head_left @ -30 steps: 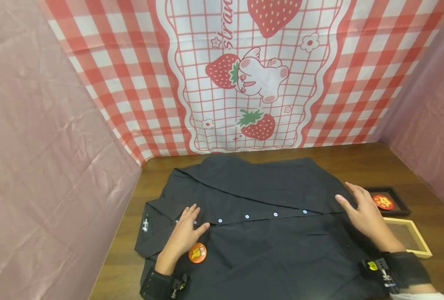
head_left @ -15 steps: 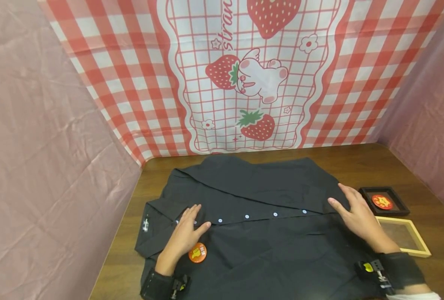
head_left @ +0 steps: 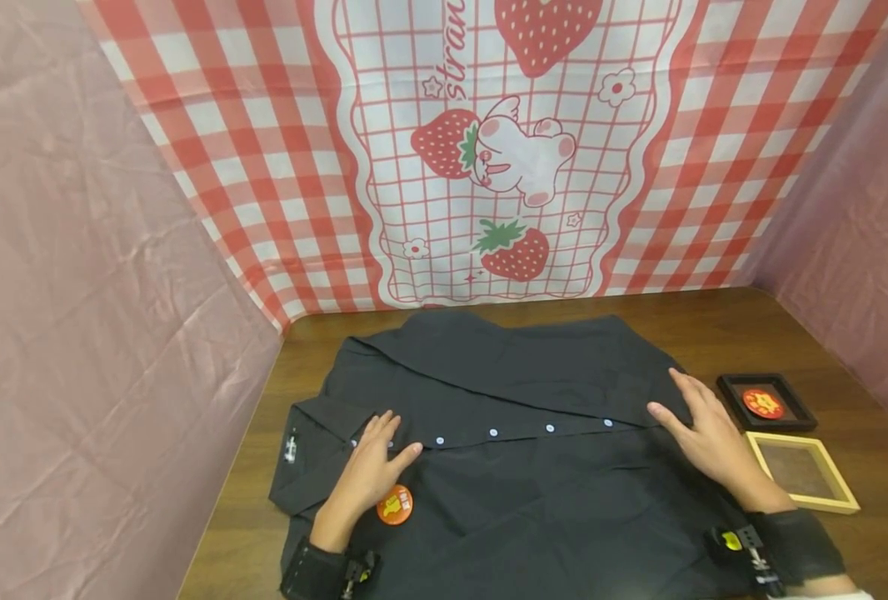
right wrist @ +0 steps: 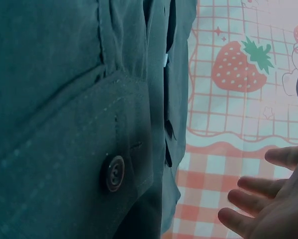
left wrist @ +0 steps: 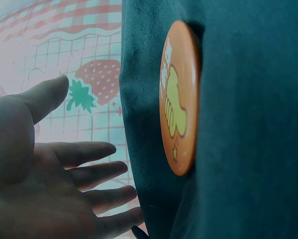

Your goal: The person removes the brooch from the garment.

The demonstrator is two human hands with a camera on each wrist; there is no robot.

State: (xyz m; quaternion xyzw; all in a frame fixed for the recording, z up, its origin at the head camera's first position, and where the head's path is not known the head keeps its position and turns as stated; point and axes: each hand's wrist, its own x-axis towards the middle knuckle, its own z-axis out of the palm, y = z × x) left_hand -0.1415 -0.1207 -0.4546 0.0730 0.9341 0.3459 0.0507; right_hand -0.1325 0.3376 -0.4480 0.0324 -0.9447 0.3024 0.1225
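A dark button-up shirt lies spread on the table, its collar pointing left and a row of pale buttons across its middle. On its chest sits a round orange badge with a yellow figure, seen from the side in the left wrist view. My left hand is over the shirt front just above the badge, fingers extended and holding nothing. Over the shirt's right end is my right hand, fingers spread and holding nothing. A cuff with a dark button fills much of the right wrist view.
Right of the shirt stands a black frame with a red and yellow badge in it. A pale wooden frame lies in front of it. A checked strawberry cloth hangs behind the wooden table.
My right hand has drifted slightly left, uncovering more of both frames. The left hand, the shirt and the badge on it stay in place.
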